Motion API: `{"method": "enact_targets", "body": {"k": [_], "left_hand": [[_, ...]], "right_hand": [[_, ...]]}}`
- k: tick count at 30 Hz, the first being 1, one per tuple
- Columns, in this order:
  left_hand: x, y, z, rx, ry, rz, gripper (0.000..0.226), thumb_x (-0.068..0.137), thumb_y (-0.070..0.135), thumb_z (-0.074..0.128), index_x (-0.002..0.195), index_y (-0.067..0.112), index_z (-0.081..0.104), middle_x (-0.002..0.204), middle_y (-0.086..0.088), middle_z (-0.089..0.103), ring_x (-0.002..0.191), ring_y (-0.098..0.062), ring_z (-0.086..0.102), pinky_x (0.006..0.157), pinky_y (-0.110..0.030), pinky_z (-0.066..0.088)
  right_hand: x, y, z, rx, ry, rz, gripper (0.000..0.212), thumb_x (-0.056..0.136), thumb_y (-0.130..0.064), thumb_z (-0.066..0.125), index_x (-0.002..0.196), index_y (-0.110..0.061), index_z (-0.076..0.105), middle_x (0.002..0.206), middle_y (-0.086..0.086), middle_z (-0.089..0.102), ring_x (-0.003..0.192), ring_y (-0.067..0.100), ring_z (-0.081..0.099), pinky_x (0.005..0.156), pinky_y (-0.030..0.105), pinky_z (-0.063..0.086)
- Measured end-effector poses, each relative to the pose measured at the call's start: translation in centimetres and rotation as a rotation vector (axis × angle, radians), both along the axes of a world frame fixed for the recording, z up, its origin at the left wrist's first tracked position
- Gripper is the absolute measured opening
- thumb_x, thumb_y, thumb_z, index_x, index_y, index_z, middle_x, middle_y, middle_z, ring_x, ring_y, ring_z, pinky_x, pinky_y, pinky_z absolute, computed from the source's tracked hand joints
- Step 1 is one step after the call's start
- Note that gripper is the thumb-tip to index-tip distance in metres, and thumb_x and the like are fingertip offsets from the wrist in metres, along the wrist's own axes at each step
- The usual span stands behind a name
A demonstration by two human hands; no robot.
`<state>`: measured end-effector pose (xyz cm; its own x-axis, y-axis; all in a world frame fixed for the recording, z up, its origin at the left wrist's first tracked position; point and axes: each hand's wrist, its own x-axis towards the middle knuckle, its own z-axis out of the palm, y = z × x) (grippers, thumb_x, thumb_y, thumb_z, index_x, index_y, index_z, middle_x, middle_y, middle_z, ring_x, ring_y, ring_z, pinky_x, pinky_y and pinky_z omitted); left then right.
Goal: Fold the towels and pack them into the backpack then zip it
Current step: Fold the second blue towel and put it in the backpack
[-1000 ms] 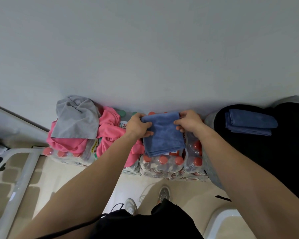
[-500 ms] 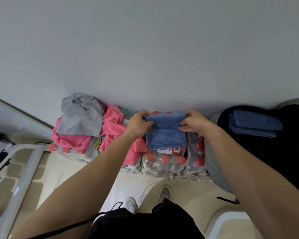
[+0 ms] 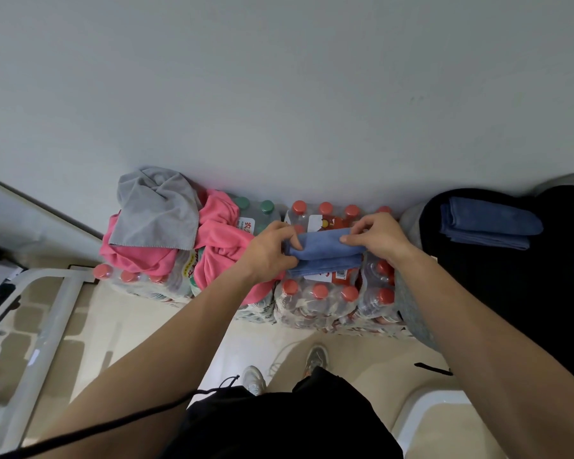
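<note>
- The blue towel (image 3: 328,252) is held as a narrow folded band on top of the shrink-wrapped bottle packs (image 3: 315,301), which stand against the wall (image 3: 279,94).
- The towel's left end is pinched by the left hand (image 3: 272,251), with fingers and thumb curled round it.
- The towel's right end is gripped by the right hand (image 3: 375,238), with the fingers curled over its upper edge.
- A second blue towel (image 3: 487,223), already folded, is seen lying on the black backpack (image 3: 527,293) at the right, well apart from both hands.
- A pink towel (image 3: 219,240) is crumpled over the bottle packs just left of the left hand.
- A grey towel (image 3: 156,210) is draped unfolded on the pink towel.
- Shoes (image 3: 254,379) are noted on the floor (image 3: 140,326).
</note>
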<state>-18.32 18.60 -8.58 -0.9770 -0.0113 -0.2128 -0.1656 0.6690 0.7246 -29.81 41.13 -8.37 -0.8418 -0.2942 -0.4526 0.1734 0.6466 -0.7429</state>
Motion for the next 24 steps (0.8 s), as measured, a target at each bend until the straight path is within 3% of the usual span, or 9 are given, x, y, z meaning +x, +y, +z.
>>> {"method": "enact_targets", "body": {"k": [4, 9, 12, 14, 16, 19, 21, 24], "left_hand": [[0.3, 0.2, -0.1, -0.047, 0.026, -0.053, 0.027, 0.07, 0.004, 0.073, 0.076, 0.025, 0.058, 0.118, 0.004, 0.051, 0.096, -0.017, 0.058, 0.081, -0.027, 0.05], [0.7, 0.1, -1.6, -0.082, 0.077, -0.109, 0.037, 0.071, -0.002, 0.071, 0.074, 0.029, 0.05, 0.128, -0.003, 0.049, 0.09, -0.012, 0.055, 0.069, -0.009, 0.038], [0.9, 0.1, -2.2, -0.122, 0.124, -0.129, 0.031, 0.07, -0.003, 0.071, 0.078, 0.02, 0.053, 0.132, -0.003, 0.048, 0.091, -0.014, 0.054, 0.069, -0.016, 0.042], [0.9, 0.4, -2.5, -0.16, 0.179, -0.152, 0.028, 0.068, -0.002, 0.072, 0.084, 0.015, 0.058, 0.132, -0.004, 0.049, 0.098, -0.019, 0.056, 0.072, -0.026, 0.048], [1.0, 0.7, -2.8, -0.193, 0.23, -0.173, 0.031, 0.064, -0.001, 0.074, 0.088, 0.013, 0.06, 0.131, -0.006, 0.05, 0.102, -0.025, 0.057, 0.074, -0.032, 0.052], [1.2, 0.9, -3.1, -0.221, 0.241, -0.169, 0.032, 0.062, -0.001, 0.073, 0.088, 0.013, 0.06, 0.131, -0.007, 0.051, 0.102, -0.03, 0.058, 0.073, -0.037, 0.053], [1.4, 0.9, -2.8, -0.263, 0.23, -0.167, 0.03, 0.064, 0.007, 0.074, 0.089, 0.016, 0.061, 0.132, -0.004, 0.051, 0.101, -0.031, 0.057, 0.072, -0.038, 0.054], [1.6, 1.0, -1.5, -0.394, 0.203, -0.113, 0.021, 0.07, 0.043, 0.071, 0.086, 0.028, 0.068, 0.122, 0.009, 0.055, 0.093, -0.022, 0.049, 0.07, -0.035, 0.051]], "right_hand": [[0.9, 0.7, -0.1, 0.001, 0.061, 0.038, 0.019, 0.072, -0.013, 0.086, 0.081, -0.012, 0.069, 0.088, -0.002, 0.068, 0.086, 0.012, 0.062, 0.071, 0.022, 0.046], [2.8, -0.5, -0.1, 0.107, 0.233, 0.174, 0.016, 0.08, -0.01, 0.077, 0.086, -0.02, 0.065, 0.103, -0.006, 0.062, 0.099, 0.015, 0.059, 0.088, 0.029, 0.046], [3.4, -1.1, 0.4, 0.386, 0.383, 0.277, 0.011, 0.083, -0.022, 0.071, 0.091, -0.028, 0.069, 0.123, -0.007, 0.054, 0.113, 0.022, 0.051, 0.089, 0.035, 0.047], [3.6, -1.7, 0.7, 0.516, 0.55, 0.315, 0.01, 0.083, -0.029, 0.067, 0.091, -0.029, 0.072, 0.126, -0.008, 0.052, 0.114, 0.022, 0.046, 0.089, 0.037, 0.046], [4.0, -2.5, 0.6, 0.438, 0.698, 0.308, 0.012, 0.085, -0.03, 0.061, 0.09, -0.026, 0.071, 0.116, -0.008, 0.056, 0.107, 0.019, 0.05, 0.087, 0.036, 0.044], [4.6, -3.0, -1.4, 0.383, 0.716, 0.39, 0.029, 0.094, -0.031, 0.05, 0.118, -0.024, 0.065, 0.124, -0.007, 0.059, 0.114, 0.019, 0.053, 0.095, 0.038, 0.042], [5.0, -2.6, -3.0, 0.415, 0.676, 0.463, 0.04, 0.102, -0.037, 0.035, 0.135, -0.026, 0.055, 0.139, -0.005, 0.054, 0.125, 0.018, 0.049, 0.106, 0.039, 0.038], [5.0, -2.0, -4.1, 0.471, 0.673, 0.514, 0.05, 0.102, -0.042, 0.02, 0.143, -0.027, 0.045, 0.145, -0.004, 0.048, 0.131, 0.018, 0.044, 0.111, 0.04, 0.035]]}}
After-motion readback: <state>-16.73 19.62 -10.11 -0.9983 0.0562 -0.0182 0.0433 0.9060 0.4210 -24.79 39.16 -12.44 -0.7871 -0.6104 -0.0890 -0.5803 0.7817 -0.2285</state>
